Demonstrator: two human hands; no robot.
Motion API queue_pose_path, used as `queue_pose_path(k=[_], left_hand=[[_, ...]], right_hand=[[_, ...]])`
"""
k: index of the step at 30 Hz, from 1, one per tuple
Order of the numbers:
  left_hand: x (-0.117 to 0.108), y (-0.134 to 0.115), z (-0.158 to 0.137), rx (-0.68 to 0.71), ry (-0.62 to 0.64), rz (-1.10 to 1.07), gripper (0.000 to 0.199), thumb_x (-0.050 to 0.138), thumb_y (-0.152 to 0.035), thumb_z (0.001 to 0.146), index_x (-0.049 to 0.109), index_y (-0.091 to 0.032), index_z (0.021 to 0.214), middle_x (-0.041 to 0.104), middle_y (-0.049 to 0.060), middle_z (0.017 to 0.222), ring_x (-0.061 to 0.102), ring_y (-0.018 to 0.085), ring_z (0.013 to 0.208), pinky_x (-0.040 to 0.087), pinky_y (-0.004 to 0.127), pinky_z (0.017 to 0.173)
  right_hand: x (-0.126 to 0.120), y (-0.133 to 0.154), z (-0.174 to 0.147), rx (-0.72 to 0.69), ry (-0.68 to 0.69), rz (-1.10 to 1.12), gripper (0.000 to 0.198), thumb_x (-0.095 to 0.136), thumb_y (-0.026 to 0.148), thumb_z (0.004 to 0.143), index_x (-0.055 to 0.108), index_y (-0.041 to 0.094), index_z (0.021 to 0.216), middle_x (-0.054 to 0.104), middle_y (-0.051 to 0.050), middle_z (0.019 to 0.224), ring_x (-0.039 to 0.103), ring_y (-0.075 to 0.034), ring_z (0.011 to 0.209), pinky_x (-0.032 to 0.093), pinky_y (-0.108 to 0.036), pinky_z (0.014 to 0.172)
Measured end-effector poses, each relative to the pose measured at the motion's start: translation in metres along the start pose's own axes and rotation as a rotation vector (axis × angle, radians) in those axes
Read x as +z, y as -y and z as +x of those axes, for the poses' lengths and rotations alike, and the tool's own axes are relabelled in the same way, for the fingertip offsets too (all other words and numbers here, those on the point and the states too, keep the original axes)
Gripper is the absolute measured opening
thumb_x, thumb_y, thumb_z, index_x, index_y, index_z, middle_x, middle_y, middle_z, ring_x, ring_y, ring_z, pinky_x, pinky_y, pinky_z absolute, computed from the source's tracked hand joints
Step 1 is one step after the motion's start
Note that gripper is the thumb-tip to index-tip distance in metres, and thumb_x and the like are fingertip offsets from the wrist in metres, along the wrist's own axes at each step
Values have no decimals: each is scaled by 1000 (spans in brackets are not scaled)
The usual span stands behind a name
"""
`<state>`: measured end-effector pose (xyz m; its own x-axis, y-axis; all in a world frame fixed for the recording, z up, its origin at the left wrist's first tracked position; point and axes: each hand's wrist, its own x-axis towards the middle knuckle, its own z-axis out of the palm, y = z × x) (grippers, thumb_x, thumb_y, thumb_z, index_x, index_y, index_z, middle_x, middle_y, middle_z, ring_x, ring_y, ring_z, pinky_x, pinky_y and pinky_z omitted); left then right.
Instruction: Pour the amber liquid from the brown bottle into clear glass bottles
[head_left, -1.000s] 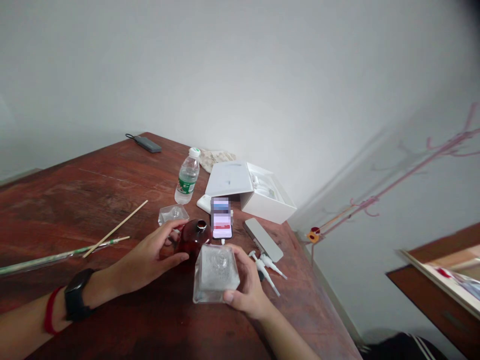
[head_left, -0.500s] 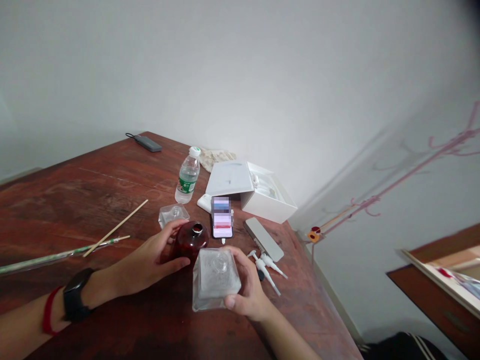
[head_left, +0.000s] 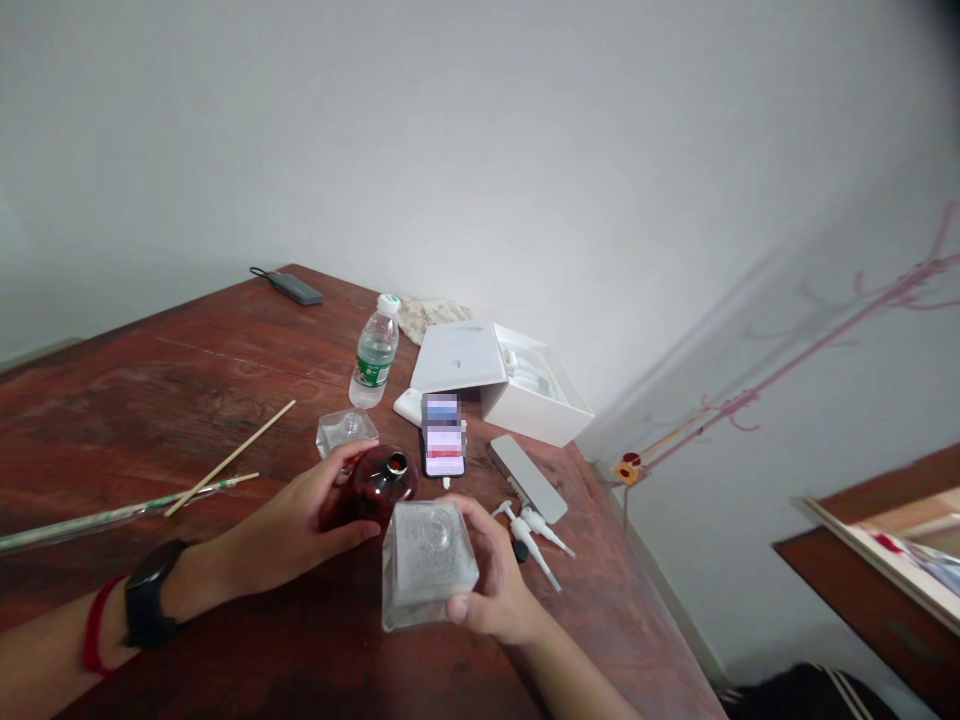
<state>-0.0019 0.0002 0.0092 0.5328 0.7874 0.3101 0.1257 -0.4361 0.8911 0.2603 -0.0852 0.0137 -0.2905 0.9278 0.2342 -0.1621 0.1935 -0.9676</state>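
- Bottle first, in the head view: dark red bottle (head_left: 367,490), mouth uncovered, stands about mid-worktop (head_left: 225,370); the left hand (head_left: 300,525) is clamped round its side, thumb in front, fingers behind.
- Should anything be inside, which I can't make out, a tilt could spill it through that bare neck.
- Right hand (head_left: 495,575) grips a clear square container (head_left: 431,560) by its right side, nearer the worktop's front edge than the bottle; whether its underside touches the wood, I can't tell.
- That one-sided hold looks the weaker of the two to me; smooth walls might slip from the thumb and drop it.
- With bottle and container so close, a careless swing of either could knock them together.
- Behind the left fingers sits another clear piece (head_left: 337,432); drawing that hand back toward the far corner might shove it.
- Lit phone (head_left: 444,445), cable plugged in, lies just beyond the container, so a spill could reach it.
- White pumps (head_left: 531,545) lie toward the right edge, where a right-hand sweep could scatter them.
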Motion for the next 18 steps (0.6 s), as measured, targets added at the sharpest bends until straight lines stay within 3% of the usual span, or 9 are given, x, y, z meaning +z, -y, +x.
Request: queue_pose_path(k=[9,16,18], left_hand=[[-3,7,1,71,-92,54,77,83,-55,93,50,-26,156,68,16,151,69,38,136,50,55,122],[-10,4,2,85,-58,109,77,82,-54,92,51,-24,155,66,16,152,67,39,137,50,57,122],[-10,0,0,91,-45,127,76,82,-54,93,51,-24,156,65,16,153,66,40,138,49,59,123]], right_hand=[[-9,0,0,-33,-48,-47,76,97,58,68,67,25,129,75,-10,116,72,-27,102,59,-36,86],[-30,1,8,-50,-168,-194,79,98,58,70,64,26,134,76,-13,129,73,-31,117,61,-45,100],[-33,2,12,-57,-200,-181,79,98,55,72,63,26,137,76,-13,130,75,-31,116,63,-45,98]])
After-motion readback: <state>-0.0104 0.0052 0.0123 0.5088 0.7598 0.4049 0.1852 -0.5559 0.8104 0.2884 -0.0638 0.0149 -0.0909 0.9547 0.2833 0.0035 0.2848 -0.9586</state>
